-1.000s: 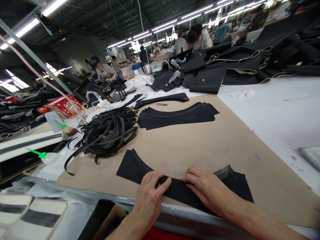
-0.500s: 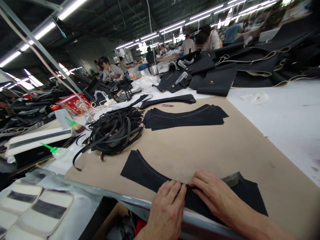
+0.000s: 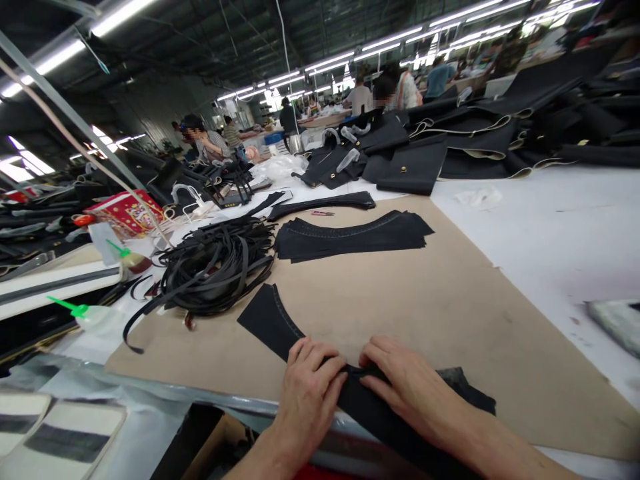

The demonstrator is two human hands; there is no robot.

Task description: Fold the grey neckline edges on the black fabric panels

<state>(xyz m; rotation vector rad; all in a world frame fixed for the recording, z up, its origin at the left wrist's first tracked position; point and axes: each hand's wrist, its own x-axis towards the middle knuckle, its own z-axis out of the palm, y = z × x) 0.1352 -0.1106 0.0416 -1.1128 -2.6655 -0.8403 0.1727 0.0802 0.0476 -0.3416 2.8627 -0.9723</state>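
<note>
Head view: right hand [image 3: 400, 377] grips narrow, pinching black panel's [image 3: 267, 320] curved edge; left hand [image 3: 311, 383] presses same edge alongside, pinch or not cannot tell. Panel lies on brown sheet [image 3: 425, 300], partly past near table edge. Stack [image 3: 350, 239] beyond, straps [image 3: 215, 270] left of stack.

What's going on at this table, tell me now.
A person is working on a curved black piece with both bare hands. The left hand and the right hand sit close together, fingers at its curved edge. Beyond them, a stack of similar black pieces lies on the brown sheet, with a heap of black straps to the left.
</note>
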